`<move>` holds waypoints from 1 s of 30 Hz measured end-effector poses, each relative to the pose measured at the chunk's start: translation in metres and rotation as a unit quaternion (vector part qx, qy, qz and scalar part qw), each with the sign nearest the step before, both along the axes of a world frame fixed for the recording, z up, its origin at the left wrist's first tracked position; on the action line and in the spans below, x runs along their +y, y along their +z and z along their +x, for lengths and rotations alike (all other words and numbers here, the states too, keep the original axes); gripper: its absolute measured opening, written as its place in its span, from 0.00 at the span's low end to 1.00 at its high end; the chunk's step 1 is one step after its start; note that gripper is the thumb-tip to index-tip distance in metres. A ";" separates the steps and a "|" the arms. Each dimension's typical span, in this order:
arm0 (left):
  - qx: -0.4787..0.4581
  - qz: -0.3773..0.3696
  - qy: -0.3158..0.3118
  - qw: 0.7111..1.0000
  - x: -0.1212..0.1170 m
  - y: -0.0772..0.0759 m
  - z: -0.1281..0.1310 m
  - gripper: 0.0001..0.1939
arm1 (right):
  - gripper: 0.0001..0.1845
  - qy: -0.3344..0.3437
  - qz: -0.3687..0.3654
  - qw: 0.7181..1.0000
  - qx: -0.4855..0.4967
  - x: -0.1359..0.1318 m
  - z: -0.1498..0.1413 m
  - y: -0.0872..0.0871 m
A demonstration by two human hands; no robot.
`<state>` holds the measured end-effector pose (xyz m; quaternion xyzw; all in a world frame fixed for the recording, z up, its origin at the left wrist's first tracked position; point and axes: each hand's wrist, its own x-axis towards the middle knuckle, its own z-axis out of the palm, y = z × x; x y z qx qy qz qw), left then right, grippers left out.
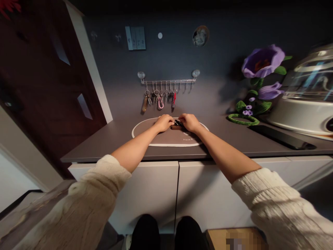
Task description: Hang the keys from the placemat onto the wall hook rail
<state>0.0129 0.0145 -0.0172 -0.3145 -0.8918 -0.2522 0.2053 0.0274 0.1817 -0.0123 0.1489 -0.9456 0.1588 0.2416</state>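
A small bunch of keys (178, 122), dark with silvery glints, is between my two hands over an oval mat (166, 140). My left hand (164, 122) has its thumb and fingers pinched at the left end of the bunch. From the other side, the curled fingers of my right hand (189, 122) grip it, partly covering it. Just below the keys lies a flat brown fob (177, 127), touching the mat; whether it is joined to them I cannot tell. The mat is brown with a pale rim and white lettering, partly hidden by my right wrist.
Behind the mat, a clear hook rail (169, 81) on the wall carries several hanging key sets (158, 99). To the right are a purple knitted flower (262, 64), a green ring (243, 119), a black phone (282, 137) and a large white appliance (301, 113). White cabinet doors (145, 194) stand below the counter.
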 end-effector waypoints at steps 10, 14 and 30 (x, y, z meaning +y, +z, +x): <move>0.026 -0.055 0.048 0.997 -0.002 0.008 0.005 0.08 | 0.14 -0.004 0.050 0.999 0.001 -0.002 0.004 0.005; 0.033 -0.048 0.051 0.997 -0.002 0.009 0.006 0.08 | 0.14 -0.006 0.050 0.999 0.002 -0.001 0.004 0.005; -0.004 0.127 0.008 0.992 0.000 0.016 0.006 0.07 | 0.08 0.035 -0.112 0.993 -0.010 -0.004 0.005 0.009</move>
